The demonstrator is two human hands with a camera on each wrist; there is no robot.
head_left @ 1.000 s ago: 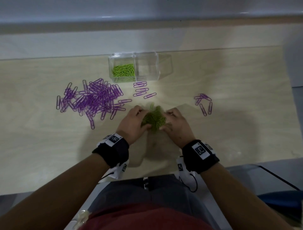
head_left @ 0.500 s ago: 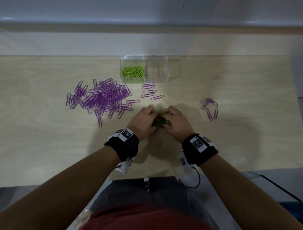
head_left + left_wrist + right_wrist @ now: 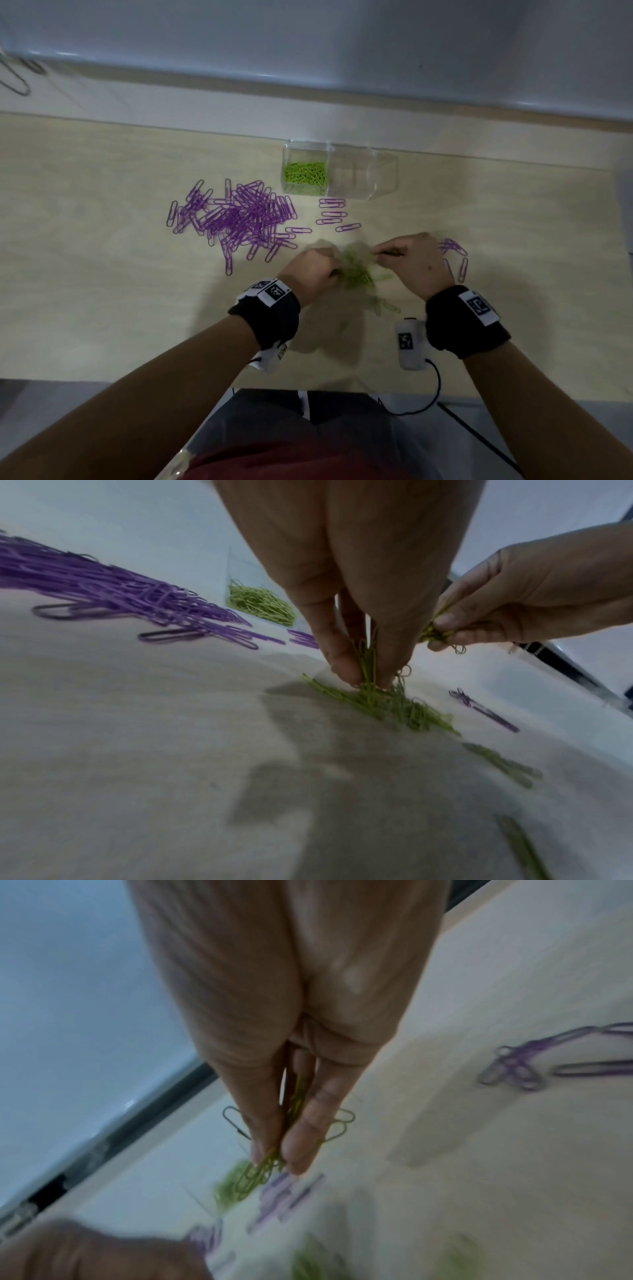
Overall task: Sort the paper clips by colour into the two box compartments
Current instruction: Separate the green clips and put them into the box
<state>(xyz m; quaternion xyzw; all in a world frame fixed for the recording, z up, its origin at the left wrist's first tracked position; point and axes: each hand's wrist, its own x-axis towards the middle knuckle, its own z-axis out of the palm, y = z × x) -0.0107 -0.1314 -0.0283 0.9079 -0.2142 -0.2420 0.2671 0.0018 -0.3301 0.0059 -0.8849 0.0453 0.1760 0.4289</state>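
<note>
A clear two-compartment box [image 3: 383,178] stands at the back of the table, with green paper clips [image 3: 305,173] in its left compartment and nothing seen in the right one. A green clip pile [image 3: 359,272] [image 3: 394,704] lies between my hands. My left hand [image 3: 317,270] [image 3: 366,674] pinches green clips at the pile on the table. My right hand [image 3: 407,260] [image 3: 274,1153], lifted off the table, pinches a small bunch of green clips [image 3: 260,1172]. A large purple clip pile [image 3: 236,219] lies to the left.
A few purple clips [image 3: 332,214] lie in front of the box, and a few more purple clips [image 3: 455,257] lie right of my right hand. A white sensor module [image 3: 409,342] with a cable rests near the table's front edge.
My hands have parted: the right one rose and moved right with a bunch of green clips, and the remaining pile is spread on the table under the left hand.
</note>
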